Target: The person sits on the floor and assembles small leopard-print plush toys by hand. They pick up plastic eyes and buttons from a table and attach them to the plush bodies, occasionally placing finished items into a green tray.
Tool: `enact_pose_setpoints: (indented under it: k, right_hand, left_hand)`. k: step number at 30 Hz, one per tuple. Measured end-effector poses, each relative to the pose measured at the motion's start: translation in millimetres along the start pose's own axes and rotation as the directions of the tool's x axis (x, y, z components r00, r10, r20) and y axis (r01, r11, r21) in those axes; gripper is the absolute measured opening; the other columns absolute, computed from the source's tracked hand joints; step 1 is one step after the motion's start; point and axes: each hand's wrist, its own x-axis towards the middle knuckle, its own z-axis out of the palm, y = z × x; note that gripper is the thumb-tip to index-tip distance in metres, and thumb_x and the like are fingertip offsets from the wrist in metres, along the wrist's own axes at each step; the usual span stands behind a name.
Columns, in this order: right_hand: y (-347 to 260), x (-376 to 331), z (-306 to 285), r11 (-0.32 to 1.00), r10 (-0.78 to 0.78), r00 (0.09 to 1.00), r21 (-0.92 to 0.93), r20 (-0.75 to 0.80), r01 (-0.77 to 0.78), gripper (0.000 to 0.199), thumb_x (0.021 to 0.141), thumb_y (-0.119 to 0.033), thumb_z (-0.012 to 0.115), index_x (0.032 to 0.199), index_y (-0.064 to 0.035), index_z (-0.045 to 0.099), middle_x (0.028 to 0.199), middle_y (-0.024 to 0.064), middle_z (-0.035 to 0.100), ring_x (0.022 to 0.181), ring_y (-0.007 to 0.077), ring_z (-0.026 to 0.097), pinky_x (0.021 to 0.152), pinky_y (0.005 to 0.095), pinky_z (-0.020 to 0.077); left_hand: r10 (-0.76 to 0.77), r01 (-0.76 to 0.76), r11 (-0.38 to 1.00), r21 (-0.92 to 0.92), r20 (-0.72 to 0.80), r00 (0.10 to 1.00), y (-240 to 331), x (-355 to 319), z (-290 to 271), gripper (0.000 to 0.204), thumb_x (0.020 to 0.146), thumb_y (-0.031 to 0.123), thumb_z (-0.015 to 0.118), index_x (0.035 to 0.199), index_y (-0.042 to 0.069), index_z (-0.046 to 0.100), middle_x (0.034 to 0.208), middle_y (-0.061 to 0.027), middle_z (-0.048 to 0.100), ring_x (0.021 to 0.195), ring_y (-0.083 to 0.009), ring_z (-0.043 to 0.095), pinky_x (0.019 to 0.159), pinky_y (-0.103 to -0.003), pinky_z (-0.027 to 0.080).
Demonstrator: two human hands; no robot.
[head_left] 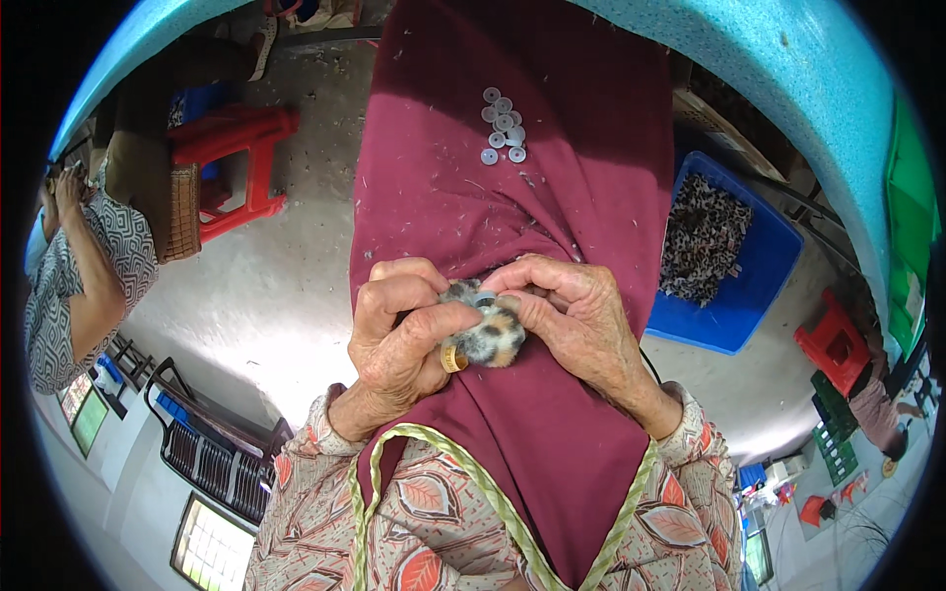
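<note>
Over the maroon cloth (552,197) spread across the lap, both hands meet around a small furry pom-pom (490,333) mottled grey, white, orange and black: the left hand (399,330) is curled shut on it, thumb across its top, probably to steady it, while the right hand (572,315) pinches it from the other side with closed fingertips. Farther up the cloth lies a cluster of pale flat washers (503,126), likely kept within reach, and to the right a blue bin (764,286) holds more spotted fur pieces (700,236).
</note>
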Motion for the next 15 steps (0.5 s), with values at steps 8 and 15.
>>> enact_pose_setpoints:
  k: [8,15]
  right_hand:
    - [4.2,-1.0,1.9,0.996,-0.077,0.997,-0.038,-0.02,0.077,0.01,0.088,0.0,0.057,0.095,0.004,0.063,0.083,0.0045,0.065,0.072,0.0081,0.059,0.064,0.0229,0.0486]
    - [7.8,-4.9,-0.8,0.99,-0.142,0.988,-0.011,-0.058,0.141,0.013,0.085,0.003,0.058,0.097,0.0049,0.063,0.089,0.0087,0.065,0.079,0.0116,0.062,0.069,0.0251,0.0502]
  left_hand:
    - [-0.018,0.018,1.0,-0.006,-0.018,1.0,0.0,0.6,1.6,0.03,0.058,0.01,0.078,0.086,0.004,0.067,0.088,-0.0058,0.05,0.075,-0.0215,0.057,0.061,-0.032,0.046]
    - [-0.183,0.195,0.979,-0.061,0.155,0.971,-0.4,5.0,8.8,0.035,0.069,0.004,0.07,0.103,0.0,0.065,0.095,-0.0158,0.065,0.084,-0.0277,0.064,0.074,-0.036,0.05]
